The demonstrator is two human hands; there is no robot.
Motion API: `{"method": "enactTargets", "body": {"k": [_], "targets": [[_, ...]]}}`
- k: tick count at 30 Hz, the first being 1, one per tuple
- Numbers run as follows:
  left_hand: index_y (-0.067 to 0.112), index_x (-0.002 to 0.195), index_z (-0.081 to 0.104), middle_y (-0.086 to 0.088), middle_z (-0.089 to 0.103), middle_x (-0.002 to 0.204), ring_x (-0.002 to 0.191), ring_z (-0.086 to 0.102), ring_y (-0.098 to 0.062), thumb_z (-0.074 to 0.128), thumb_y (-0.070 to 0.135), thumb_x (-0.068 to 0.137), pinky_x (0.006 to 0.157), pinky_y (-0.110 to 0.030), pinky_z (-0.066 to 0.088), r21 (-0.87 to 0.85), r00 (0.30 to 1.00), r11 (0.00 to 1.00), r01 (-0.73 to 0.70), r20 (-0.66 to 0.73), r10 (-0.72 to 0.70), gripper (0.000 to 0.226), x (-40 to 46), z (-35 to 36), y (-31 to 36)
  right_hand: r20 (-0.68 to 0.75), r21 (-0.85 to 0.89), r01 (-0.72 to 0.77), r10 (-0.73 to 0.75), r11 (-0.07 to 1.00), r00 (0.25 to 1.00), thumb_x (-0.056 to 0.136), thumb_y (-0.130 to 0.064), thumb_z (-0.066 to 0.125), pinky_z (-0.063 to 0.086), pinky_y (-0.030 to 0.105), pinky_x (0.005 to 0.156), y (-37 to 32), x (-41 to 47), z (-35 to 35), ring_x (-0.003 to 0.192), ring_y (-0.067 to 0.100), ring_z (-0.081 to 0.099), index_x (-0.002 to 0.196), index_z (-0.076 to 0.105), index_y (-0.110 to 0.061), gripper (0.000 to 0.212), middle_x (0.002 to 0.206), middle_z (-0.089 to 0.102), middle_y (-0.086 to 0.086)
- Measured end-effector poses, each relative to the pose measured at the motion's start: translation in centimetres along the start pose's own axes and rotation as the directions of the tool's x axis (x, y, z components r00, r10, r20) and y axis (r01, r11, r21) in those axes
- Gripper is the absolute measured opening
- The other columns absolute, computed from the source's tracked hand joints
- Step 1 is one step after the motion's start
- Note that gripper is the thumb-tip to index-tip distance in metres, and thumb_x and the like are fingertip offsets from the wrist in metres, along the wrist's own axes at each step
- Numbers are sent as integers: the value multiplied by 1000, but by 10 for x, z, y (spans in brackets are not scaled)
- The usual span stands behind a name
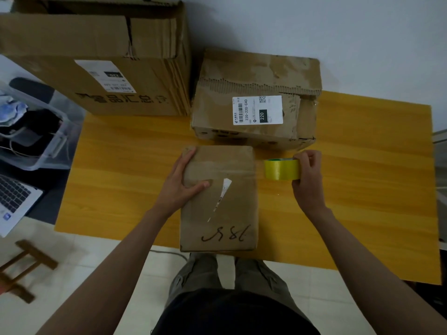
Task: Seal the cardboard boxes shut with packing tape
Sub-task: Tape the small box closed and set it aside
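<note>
- We see the small box (219, 201) lying flat on the yellow counter (125, 165), its near end at the counter's front edge, its long axis running from us toward the wall.
- Bare counter lies open to the left of the small box and, wider, to the right past the tape roll (281, 169); just behind it stands the worn box (256, 100), and the large box (96, 56) fills the far left corner.
- Our left hand (180, 180) lies spread on the small box's left edge, fingers along the side, thumb pressing across the top.
- Our right hand (308, 177) grips the yellow tape roll just beside the small box's right edge, thumb and fingers curled round it; a clear strip seems to stretch from the roll across the box top.
- Handwriting near the small box's near end reads upside down to us, perhaps "185"; a torn white label scrap sits mid-top.
- The worn box's white label reads "220-220-040" and "220", beside a barcode and a QR code.
- The large box carries a label and dark printed characters we cannot read.
</note>
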State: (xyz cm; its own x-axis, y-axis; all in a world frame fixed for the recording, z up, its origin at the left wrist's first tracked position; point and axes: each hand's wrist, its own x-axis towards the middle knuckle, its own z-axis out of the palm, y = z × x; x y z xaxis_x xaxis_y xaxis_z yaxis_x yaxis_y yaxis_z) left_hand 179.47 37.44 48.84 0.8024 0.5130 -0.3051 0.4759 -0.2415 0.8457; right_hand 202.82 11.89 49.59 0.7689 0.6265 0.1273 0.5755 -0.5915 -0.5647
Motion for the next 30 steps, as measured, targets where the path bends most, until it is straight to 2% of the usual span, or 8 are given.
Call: {"method": "enactTargets", "body": {"k": [4,6,8,10,12,16,23,30], "targets": [[51,157,12,12,21,165,148,31,-14,80,48,81,116,-40,40,-7,998,999,54,-15,-54,102,-1,3,2,34,29,-85,84,996,996,72,25,54,36,36,55,11,-7,17,86,24,47,113,53,-4,50,120,44,21],[49,158,1,11,25,164,139,42,-11,82,45,79,103,-22,46,-122,986,980,158,-38,-164,114,-4,8,4,54,57,-188,185,981,981,73,24,56,36,31,60,16,-11,30,86,21,47,122,52,-5,57,121,46,19],[48,158,-2,9,34,160,132,51,-14,85,49,75,100,-25,50,-268,948,916,299,-21,-316,121,-9,13,2,75,154,-335,328,929,942,76,24,55,39,31,60,15,-14,42,91,15,46,133,48,-11,68,118,50,14],[42,158,21,10,54,145,123,61,-17,86,64,66,96,-36,55,-331,913,857,396,38,-407,114,-13,16,-1,143,355,-559,547,749,825,86,20,51,52,38,56,2,-15,51,92,26,56,139,43,-17,65,107,54,8],[31,145,48,11,66,125,111,67,-15,86,66,64,79,-26,58,-343,896,833,435,78,-436,96,-14,17,2,286,511,-733,716,449,637,96,11,49,59,44,60,-9,-16,62,85,33,66,135,40,-20,51,101,58,5],[27,133,59,9,69,120,103,68,-10,81,55,69,75,-23,55,-365,894,822,437,73,-443,73,-13,16,7,603,529,-848,687,35,405,101,-3,44,61,43,69,-24,-20,80,80,29,70,119,58,-6,23,101,68,16],[26,129,61,8,70,117,103,68,-12,78,54,73,74,-24,55,-369,888,813,450,90,-451,65,-13,15,9,761,470,-880,536,-70,364,102,-6,42,46,43,90,-27,-21,81,87,26,59,99,62,-9,21,92,65,10],[22,133,61,5,70,120,107,68,-16,82,57,71,79,-28,56,-394,876,786,475,133,-463,74,-10,16,8,769,459,-886,529,-63,360,97,-7,45,35,40,84,-28,-27,79,74,21,48,85,58,-15,19,75,57,2]]}}
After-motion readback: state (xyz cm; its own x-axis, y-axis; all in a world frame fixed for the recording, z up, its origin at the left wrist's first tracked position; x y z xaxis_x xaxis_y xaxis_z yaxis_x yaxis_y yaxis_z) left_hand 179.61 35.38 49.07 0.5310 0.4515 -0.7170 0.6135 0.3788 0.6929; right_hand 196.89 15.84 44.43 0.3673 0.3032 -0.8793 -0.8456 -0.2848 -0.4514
